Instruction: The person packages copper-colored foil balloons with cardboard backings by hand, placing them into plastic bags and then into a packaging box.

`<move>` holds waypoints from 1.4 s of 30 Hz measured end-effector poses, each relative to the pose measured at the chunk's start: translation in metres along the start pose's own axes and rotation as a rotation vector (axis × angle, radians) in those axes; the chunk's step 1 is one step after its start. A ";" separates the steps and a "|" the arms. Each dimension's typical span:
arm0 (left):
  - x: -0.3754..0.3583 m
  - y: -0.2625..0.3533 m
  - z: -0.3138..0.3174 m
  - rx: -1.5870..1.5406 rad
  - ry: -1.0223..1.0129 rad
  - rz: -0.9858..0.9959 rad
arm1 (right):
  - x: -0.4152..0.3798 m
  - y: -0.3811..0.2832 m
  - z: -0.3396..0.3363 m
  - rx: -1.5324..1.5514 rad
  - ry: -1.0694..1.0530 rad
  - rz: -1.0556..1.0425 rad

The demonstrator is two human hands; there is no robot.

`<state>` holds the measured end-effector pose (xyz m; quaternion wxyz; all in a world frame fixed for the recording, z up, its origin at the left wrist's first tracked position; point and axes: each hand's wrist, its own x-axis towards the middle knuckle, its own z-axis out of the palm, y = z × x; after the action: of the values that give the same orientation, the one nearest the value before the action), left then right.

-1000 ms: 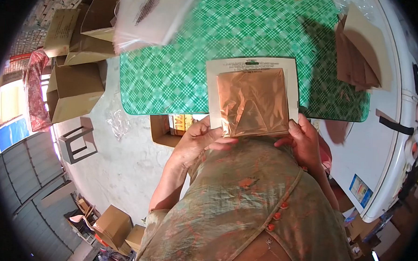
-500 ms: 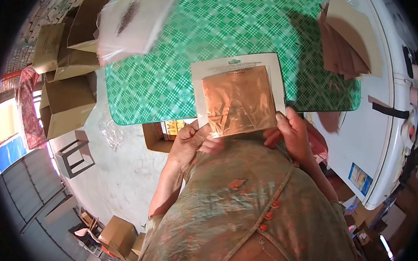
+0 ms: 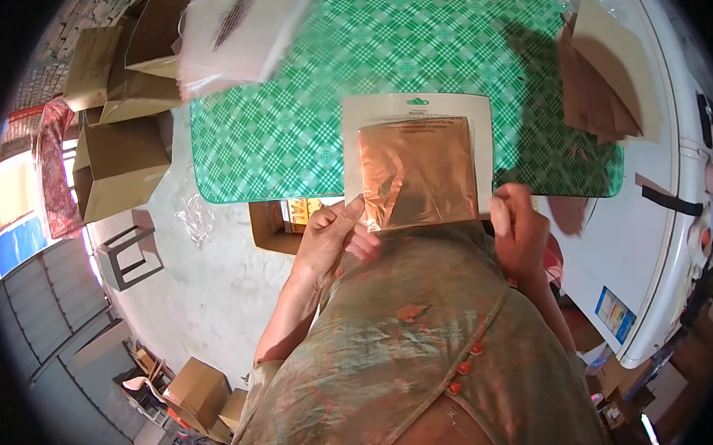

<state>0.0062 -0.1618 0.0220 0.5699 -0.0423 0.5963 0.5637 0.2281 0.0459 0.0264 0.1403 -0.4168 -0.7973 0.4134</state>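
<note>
A white card point(image 3: 417, 104) with a green-showing hang hole at its top is held over the near edge of the table. On its front lies a shiny copper-coloured foil packet point(image 3: 430, 174), with light glinting on its creases. My left hand point(image 3: 336, 233) pinches the card's lower left corner between thumb and fingers. My right hand point(image 3: 519, 233) is closed beside the lower right edge, its thumb against the curled fingers. Whether anything is between them is hidden.
A green plaid tablecloth point(image 3: 272, 151) covers the table. Clear plastic bags point(image 3: 241, 34) lie at its left, brown paper sheets point(image 3: 605, 90) at its right. Open cardboard boxes point(image 3: 124, 161) stand at left, another box point(image 3: 272, 231) below the table edge. A white appliance point(image 3: 637, 259) is on the right.
The card has straightened and sits slightly further right in view. My right hand has gone from gripping the lower right corner with fingers beneath it to a closed shape beside that edge.
</note>
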 end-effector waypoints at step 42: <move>0.012 -0.019 0.000 -0.024 -0.027 0.051 | 0.019 -0.125 -0.052 1.130 -1.044 -0.706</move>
<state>0.0149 -0.1619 0.0015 0.5627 -0.0265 0.5827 0.5858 0.1775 0.0500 0.1535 0.0619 0.2338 -0.5168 0.8213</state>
